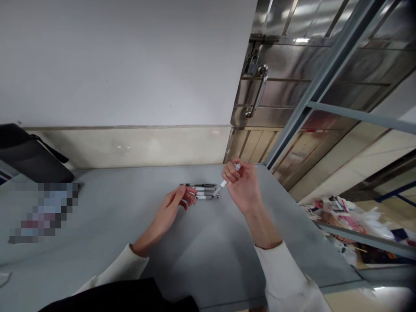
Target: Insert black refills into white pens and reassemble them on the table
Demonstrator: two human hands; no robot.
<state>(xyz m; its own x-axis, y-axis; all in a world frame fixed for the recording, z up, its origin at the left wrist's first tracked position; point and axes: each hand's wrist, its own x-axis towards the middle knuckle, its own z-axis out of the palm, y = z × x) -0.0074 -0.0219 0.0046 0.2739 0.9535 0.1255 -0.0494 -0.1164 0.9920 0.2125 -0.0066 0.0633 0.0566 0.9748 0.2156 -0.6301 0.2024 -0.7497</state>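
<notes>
right hand point(242, 186) has fingers curled in, pinching a white pen point(223, 184) by its upper part; left hand point(175, 199) is loosely spread, fingers a bit bent, no pen clearly gripped, at the left ends of a row of pens point(202, 196) on the grey desk point(123, 203). can't tell if its fingertips press on the row or just hover.

row pens lie flat, side by side, prob. set parallel so they stay neat & w/in easy reach of both hands. left hand likely sits there to steady or square the ends, tho that's a guess. white pen is prob. held high up so its lower part stays free of the fingers & in plain view.

direction: white pen's long axis slants, upper end in the right hand, lower end pointing down-left twd the right end of the row. can't tell if that end touches the row or is just above it. row pens' long axes run left-right, approx. parallel to the wall point(146, 147) behind, so the white pen is at an angle to them.

black case point(35, 151) is well apart, far left.
</notes>
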